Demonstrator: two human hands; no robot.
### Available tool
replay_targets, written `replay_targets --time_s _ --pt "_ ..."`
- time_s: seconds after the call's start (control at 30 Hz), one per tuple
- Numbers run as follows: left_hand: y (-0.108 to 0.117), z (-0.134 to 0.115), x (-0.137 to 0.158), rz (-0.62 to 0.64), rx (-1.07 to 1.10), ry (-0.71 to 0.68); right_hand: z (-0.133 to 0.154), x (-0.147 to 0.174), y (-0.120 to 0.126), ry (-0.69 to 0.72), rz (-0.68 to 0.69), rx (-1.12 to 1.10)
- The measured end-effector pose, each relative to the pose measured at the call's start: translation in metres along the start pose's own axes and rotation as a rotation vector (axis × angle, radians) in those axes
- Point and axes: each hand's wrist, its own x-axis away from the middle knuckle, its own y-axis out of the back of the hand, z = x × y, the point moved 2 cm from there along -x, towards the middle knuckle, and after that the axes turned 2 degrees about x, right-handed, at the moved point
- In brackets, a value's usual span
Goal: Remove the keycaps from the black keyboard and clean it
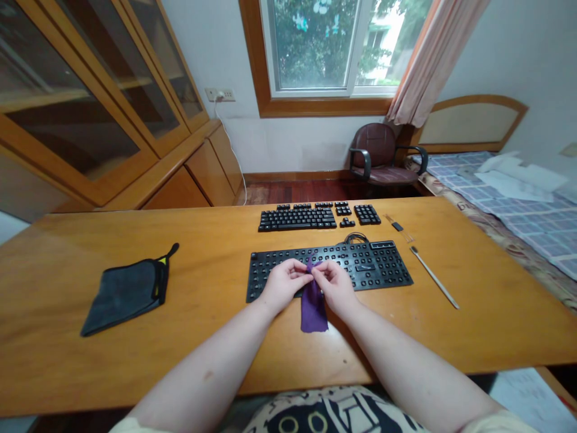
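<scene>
A purple cloth hangs from the fingers of both my hands, its lower end falling toward the table's near side. My left hand pinches it from the left, and my right hand pinches it from the right, fingertips close together. Under my hands lies a black keyboard base with its keycaps off, showing rows of bare switches. Part of the base is hidden by my hands and the cloth. Behind it, the loose black keycaps are laid out in keyboard order.
A folded dark grey cloth with black edging lies on the wooden table at left. To the right are a thin brush and a small black piece with wires. A coiled cable sits behind the base. An armchair stands beyond.
</scene>
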Motion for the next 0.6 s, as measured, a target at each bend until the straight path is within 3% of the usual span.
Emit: replay_targets --time_s 0.2,0.37,0.5,0.6 --pt "0.001 0.000 0.000 -0.001 -0.058 -0.034 -0.008 -0.004 0.001 -0.065 -0.032 -0.024" --pt "0.008 -0.007 -0.003 -0.018 -0.166 -0.195 -0.005 -0.007 0.005 -0.097 -0.130 -0.102" --pt "0.018 -0.017 -0.005 -0.124 -0.394 -0.349 -0.003 -0.008 0.007 -0.112 -0.132 -0.174" --pt "0.036 -0.029 -0.009 -0.237 -0.404 -0.379 -0.004 -0.007 0.008 -0.095 -0.137 -0.177"
